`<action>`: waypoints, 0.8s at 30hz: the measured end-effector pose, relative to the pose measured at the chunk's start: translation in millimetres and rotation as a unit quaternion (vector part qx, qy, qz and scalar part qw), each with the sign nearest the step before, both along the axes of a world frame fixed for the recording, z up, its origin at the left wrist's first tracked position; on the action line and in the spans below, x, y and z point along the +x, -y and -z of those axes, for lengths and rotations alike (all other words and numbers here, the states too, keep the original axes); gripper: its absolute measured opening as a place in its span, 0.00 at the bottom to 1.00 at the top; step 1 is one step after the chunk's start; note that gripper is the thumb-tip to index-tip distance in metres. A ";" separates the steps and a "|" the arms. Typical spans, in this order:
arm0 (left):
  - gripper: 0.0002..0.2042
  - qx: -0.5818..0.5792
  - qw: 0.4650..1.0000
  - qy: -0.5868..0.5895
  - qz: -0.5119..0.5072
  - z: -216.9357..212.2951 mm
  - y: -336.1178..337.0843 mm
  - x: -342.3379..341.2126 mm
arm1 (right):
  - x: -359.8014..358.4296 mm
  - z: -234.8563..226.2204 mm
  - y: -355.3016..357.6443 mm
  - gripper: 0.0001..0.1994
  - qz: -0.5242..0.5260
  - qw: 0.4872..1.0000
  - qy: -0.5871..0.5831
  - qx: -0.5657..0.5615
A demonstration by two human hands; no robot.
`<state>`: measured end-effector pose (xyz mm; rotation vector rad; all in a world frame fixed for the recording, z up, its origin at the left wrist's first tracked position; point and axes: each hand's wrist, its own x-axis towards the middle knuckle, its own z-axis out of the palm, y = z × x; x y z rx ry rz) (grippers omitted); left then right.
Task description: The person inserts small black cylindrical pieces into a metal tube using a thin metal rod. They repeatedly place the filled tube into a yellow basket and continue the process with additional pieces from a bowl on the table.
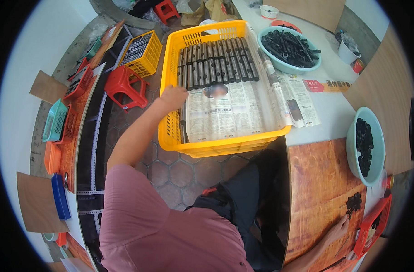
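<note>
A yellow plastic crate (216,146) lined with newspaper (225,115) stands in front of me. Inside, dark cylindrical tubes (216,72) lie side by side in two rows at the far end, several with small round black bits on them. My left hand (174,97) reaches over the crate's left wall with curled fingers, just above another dark tube (184,123) along that side. Whether its fingers grip something is hidden. On the wood-patterned board at right, my right hand (337,229) has its fingertips together at the near edge of a pile of small black parts (353,203).
A pale blue basin (260,38) of long black pieces and another basin (351,136) of small black parts stand on the right table. A red basket (380,216) sits beyond my right hand. At left are a red stool (121,84) and a smaller yellow crate (156,54) of tubes.
</note>
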<state>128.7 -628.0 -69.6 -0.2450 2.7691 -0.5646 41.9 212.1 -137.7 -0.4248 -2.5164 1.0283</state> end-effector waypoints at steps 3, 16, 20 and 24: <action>0.10 -0.011 0.994 -0.104 0.016 -22.3 20.1 -4.3 | 0.1 -2.3 10.3 0.23 -0.006 0.999 -0.035 -0.002; 0.09 0.101 0.988 0.032 0.115 36.3 12.7 -1.5 | 1.0 -5.1 1.4 0.25 -0.001 0.999 0.032 0.005; 0.04 0.020 0.983 0.091 0.161 33.8 4.7 0.2 | 1.4 -6.5 6.2 0.25 -0.006 1.000 0.015 -0.006; 0.04 0.011 0.965 0.061 0.256 20.6 -0.2 -0.4 | 2.6 -6.3 6.0 0.26 -0.005 1.000 0.017 -0.015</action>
